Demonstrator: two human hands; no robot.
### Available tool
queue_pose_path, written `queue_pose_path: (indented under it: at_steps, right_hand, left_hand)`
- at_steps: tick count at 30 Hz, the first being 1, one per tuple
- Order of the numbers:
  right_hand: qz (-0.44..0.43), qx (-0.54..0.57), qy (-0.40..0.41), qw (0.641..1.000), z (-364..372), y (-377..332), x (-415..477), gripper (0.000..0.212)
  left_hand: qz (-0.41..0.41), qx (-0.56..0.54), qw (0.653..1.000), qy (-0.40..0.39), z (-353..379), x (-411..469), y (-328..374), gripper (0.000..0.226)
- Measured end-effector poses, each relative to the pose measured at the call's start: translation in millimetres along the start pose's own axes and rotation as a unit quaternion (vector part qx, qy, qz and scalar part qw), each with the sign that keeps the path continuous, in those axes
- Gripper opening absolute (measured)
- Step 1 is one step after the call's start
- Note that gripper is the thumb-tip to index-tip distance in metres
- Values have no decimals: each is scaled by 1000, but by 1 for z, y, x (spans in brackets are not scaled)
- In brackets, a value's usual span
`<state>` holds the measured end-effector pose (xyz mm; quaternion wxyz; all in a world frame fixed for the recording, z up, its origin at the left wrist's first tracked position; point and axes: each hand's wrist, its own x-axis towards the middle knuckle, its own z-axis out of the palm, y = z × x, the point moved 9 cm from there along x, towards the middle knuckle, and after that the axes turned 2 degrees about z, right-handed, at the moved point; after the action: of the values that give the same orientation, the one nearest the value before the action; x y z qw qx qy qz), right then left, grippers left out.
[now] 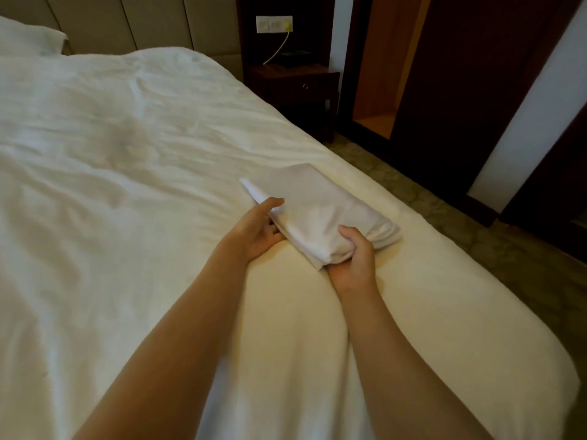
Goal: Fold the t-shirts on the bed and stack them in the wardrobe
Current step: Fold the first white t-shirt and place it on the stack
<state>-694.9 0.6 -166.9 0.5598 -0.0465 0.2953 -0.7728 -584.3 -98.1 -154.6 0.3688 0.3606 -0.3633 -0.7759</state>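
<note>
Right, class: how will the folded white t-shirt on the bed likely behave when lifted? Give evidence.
Probably floppy: the folded t-shirt bunches where the right hand grips its near end. Likely light: it is a slim stack of thin cloth. It may sag or unfold if lifted one-handed; the left hand holds the other edge, thumb on top, fingers beneath.

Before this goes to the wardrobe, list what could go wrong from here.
The folded t-shirt is held only along its near edge by the left hand and right hand; lifted so, the far end may sag and unfold. It lies near the bed edge and could slip to the floor.
</note>
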Motion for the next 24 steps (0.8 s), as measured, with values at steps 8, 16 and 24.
queue_pose_path:
  at_steps: [8,16,24]
  right_hand:
    - [9,-1,1,1000,0,12,-14,68]
    - [-16,-43,112,993,-14,16,-53,47]
    - [-26,-419,228,878,13,14,-115,46]
  left_hand:
    - [9,-6,999,52,12,-34,-18,82]
    - [-38,53,997,43,13,-97,-39,77]
    - [-14,353,934,55,-1,-160,11,59]
